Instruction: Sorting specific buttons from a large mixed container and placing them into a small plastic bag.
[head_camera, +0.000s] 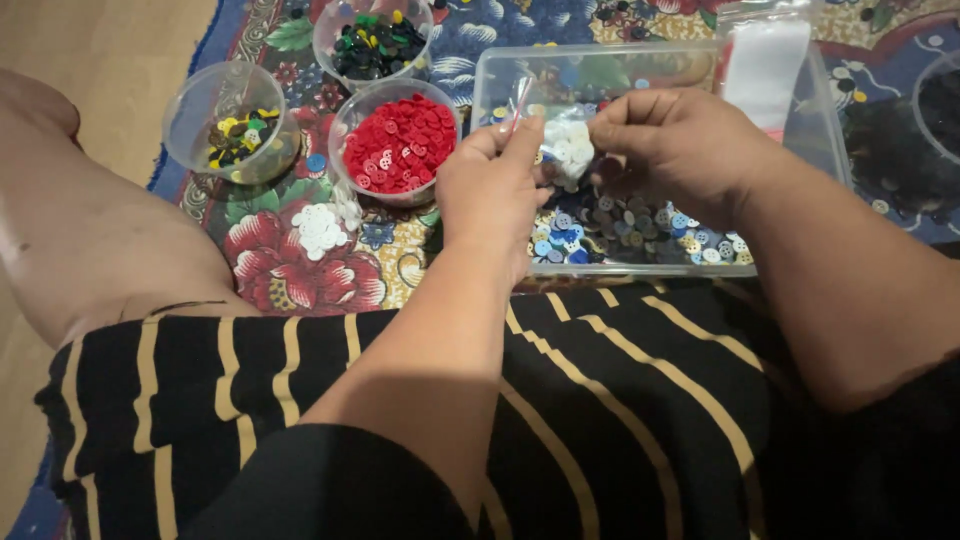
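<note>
My left hand (495, 190) and my right hand (680, 145) together hold a small clear plastic bag (562, 145) filled with white buttons, above a clear rectangular tub (490, 75) of mixed blue, grey and white buttons. The left fingers pinch the bag's left edge near its red-striped top; the right fingers grip its right side. Just left of my left hand stands a round clear cup of red buttons (400, 145).
A cup of yellow and dark buttons (235, 135) and one of green and black buttons (375, 40) stand on the flowered mat. A small heap of white buttons (320, 228) lies loose on it. An empty clear bag (765, 60) rests on the tub's far right.
</note>
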